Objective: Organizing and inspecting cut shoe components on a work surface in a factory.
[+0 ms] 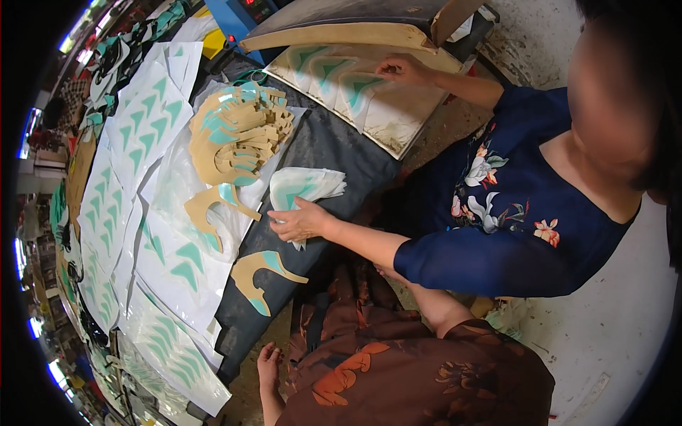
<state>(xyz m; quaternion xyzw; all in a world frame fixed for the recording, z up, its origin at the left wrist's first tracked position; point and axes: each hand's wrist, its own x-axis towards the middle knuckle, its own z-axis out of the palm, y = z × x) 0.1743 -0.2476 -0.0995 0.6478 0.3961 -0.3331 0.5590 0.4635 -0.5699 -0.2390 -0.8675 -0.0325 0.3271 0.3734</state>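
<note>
My left hand (269, 363) hangs low by the table's front edge, fingers loosely apart, with nothing in it. My right forearm (440, 309) reaches up from my brown floral garment. Only a sliver of my right hand (387, 272) shows beneath a co-worker's arm, so its fingers are hidden. Nearest to my hands on the dark table lies a tan curved shoe-upper piece (250, 285) with mint-green parts. Another tan curved piece (206, 213) lies farther left. A co-worker's hand (302, 220) rests at a fanned stack of translucent white pieces (305, 183) with green shapes.
A heap of tan and green pieces (241, 135) lies behind. White sheets with green chevrons (188, 266) cover the left side. The co-worker's other hand (399, 69) is over a pale board (398, 128) under a raised lid (341, 35). A blue machine (234, 21) stands behind.
</note>
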